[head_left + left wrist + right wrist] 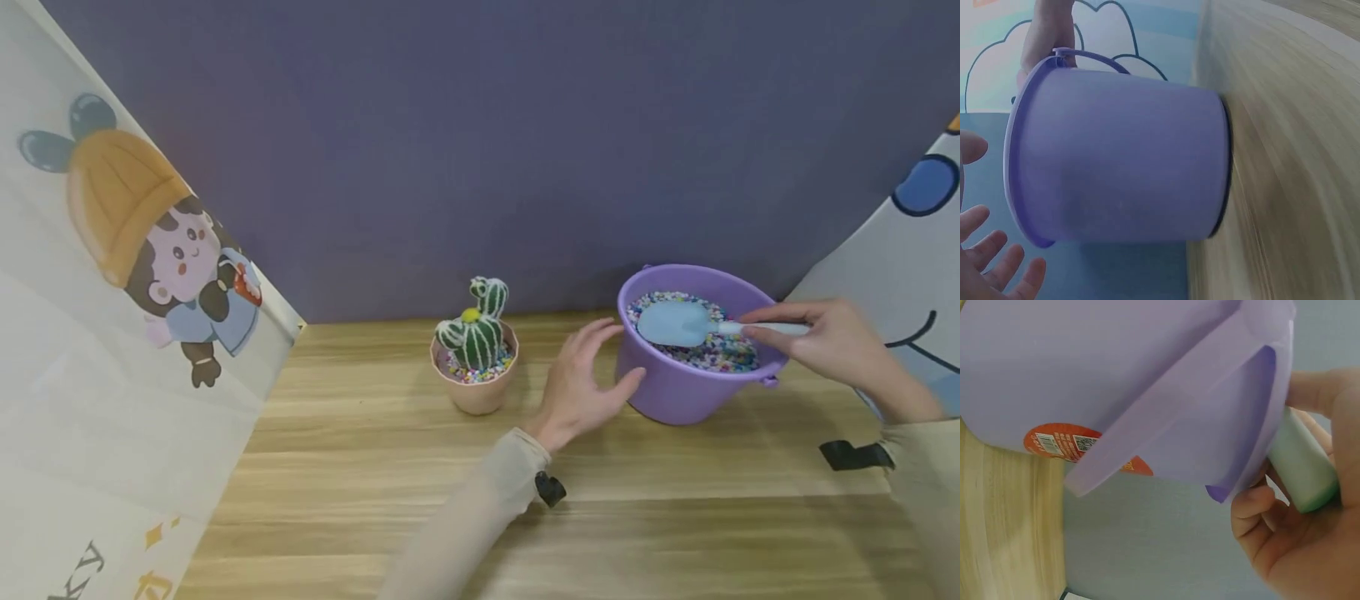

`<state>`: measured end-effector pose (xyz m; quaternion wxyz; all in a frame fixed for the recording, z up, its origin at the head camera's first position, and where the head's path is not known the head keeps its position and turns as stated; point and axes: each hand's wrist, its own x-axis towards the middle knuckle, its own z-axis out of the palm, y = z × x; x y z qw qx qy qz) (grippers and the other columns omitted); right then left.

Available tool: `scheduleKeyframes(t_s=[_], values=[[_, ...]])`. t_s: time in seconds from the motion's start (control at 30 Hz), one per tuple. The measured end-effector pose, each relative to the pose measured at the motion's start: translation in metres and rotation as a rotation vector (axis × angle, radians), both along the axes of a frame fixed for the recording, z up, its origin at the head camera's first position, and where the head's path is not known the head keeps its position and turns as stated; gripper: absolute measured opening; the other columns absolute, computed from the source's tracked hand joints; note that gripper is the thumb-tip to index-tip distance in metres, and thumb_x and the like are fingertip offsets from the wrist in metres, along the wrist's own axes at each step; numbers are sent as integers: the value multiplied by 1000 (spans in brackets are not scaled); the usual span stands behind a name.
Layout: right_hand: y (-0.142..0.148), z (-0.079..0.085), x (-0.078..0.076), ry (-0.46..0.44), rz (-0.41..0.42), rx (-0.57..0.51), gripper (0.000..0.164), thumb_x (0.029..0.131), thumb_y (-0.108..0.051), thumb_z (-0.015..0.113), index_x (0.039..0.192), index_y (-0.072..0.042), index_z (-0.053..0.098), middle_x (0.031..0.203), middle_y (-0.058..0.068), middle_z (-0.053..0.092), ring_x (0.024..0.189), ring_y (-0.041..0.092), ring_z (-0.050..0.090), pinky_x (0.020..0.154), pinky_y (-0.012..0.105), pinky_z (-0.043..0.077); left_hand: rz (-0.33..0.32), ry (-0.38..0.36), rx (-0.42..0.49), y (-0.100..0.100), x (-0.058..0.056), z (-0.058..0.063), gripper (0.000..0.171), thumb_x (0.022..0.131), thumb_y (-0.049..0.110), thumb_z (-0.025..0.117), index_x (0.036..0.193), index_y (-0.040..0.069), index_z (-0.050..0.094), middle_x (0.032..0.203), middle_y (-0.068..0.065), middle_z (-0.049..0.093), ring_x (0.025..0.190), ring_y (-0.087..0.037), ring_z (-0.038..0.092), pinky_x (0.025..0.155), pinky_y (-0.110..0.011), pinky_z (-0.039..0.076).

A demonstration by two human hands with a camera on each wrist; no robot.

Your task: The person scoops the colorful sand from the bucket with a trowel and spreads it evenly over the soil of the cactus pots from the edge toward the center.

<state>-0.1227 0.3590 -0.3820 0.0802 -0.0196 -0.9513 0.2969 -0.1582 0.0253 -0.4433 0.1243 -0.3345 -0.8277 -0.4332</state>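
A purple bucket point(675, 392) stands on the table, partly filled with small multicoloured beads point(712, 354). Over its mouth, my right hand point(840, 342) grips the handle of a light blue scoop point(675, 323). The scoop's blade lies across the beads inside the rim. In the right wrist view, fingers and thumb wrap the pale handle point(1304, 465) right at the bucket's edge. My left hand point(581, 387) is at the bucket's left side, thumb and fingers spread with nothing between them. To its left is a crocheted cactus point(480, 340) in a pink pot point(476, 396) with coloured beads around its base.
Behind the pot and bucket rises a dark blue-grey panel point(480, 150). A white panel with a cartoon figure point(180, 250) borders the left, and another printed panel point(918, 275) the right. The wood-grain table point(337, 467) stretches in front. The bucket's bail handle point(1160, 412) hangs down its side.
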Motion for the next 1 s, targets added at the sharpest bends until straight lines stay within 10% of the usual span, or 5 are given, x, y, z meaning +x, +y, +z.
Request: scheduleKeyframes(t_s=[0.53,1.0], values=[[-8,-13,-5,41,-12,-45,40,93,-40,83,115,-7,83,123,31,74,87,-16,49,70,12,38,94,-81,-68,35,-4,4,63,96,56,69,149,24,59,169,1,42,152,-17,45,120,-42,46],[2,-10,-8,-39,-23,-38,51,97,-48,77,127,-6,78,137,33,66,92,-20,42,79,28,40,112,-43,-124,34,-11,5,63,96,59,69,148,25,61,168,3,44,152,-17,45,122,-40,45]])
